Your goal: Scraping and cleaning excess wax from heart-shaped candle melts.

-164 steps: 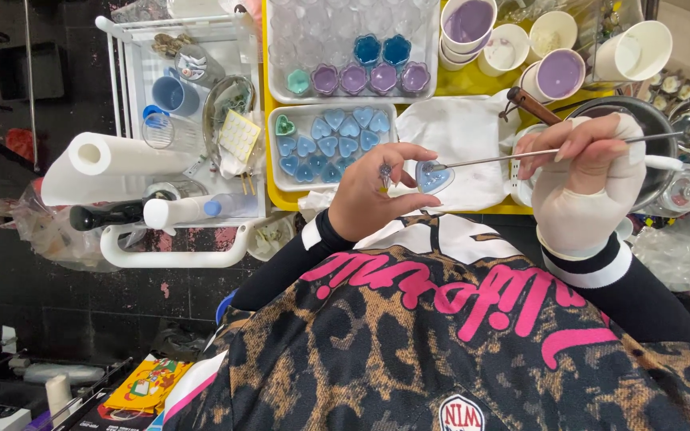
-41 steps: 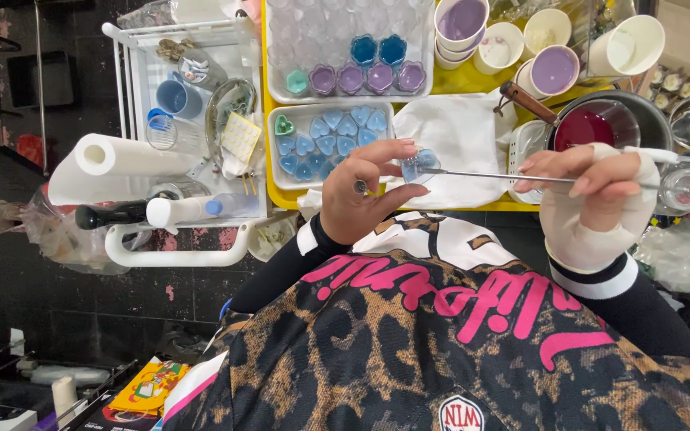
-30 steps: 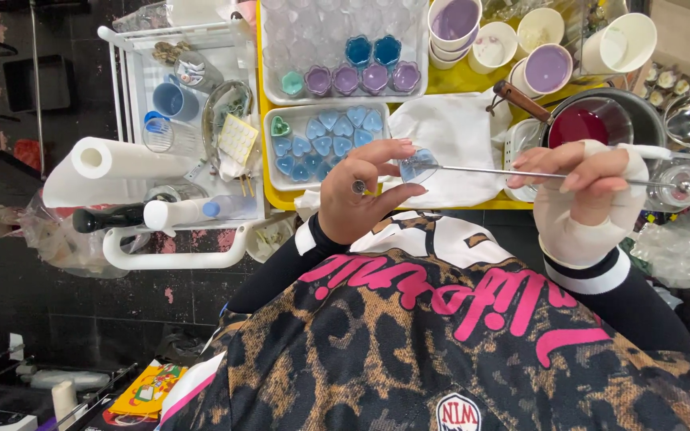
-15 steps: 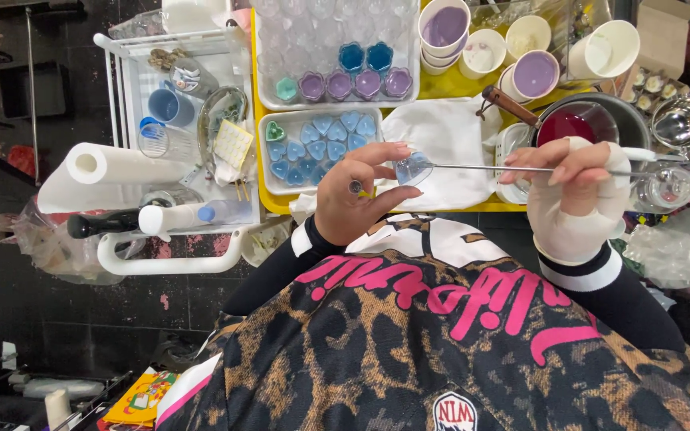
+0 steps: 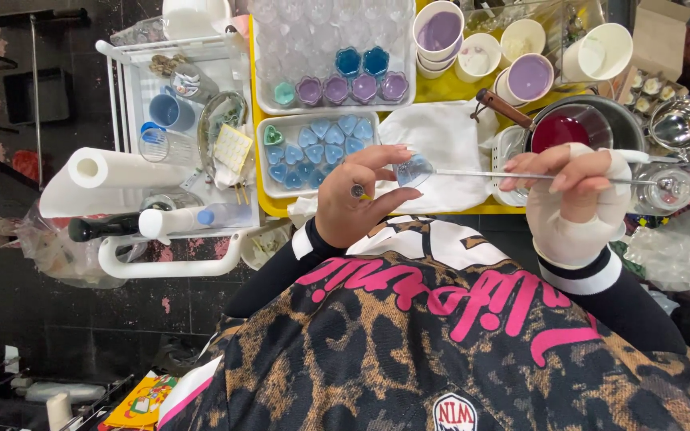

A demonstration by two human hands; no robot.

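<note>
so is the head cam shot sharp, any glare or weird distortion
Head view: evenly lit and mostly sharp; the left hand pinching a small clear cup and the right hand on the thin metal rod read crisply. Glare sits on the metal strainer. Wide-angle lens bends the white cart at the edge.
</note>
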